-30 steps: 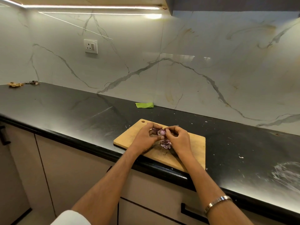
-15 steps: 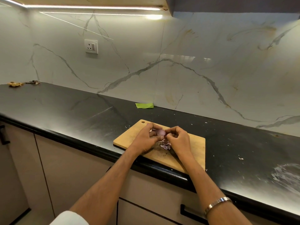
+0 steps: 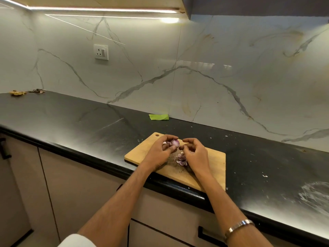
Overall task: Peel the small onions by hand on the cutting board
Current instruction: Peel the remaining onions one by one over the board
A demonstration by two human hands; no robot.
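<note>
A wooden cutting board (image 3: 213, 164) lies at the front edge of the black counter. Over its far left part my left hand (image 3: 161, 151) grips a small purple onion (image 3: 175, 142) between fingers and thumb. My right hand (image 3: 195, 154) hovers just to the right of the onion with its fingers loosely curled and nothing visibly in them; a narrow gap separates its fingertips from the onion. A small heap of purple onion peels (image 3: 181, 159) lies on the board below and between the two hands.
The black counter (image 3: 89, 122) runs left and right, backed by a marble wall. A green scrap (image 3: 158, 117) lies by the wall behind the board. Dry peel scraps (image 3: 18, 93) sit at the far left corner. White specks and a smear (image 3: 315, 195) mark the right side.
My right hand has drawn away from the onion to the right, leaving it in my left hand alone. More of the onion's pale purple surface shows now.
</note>
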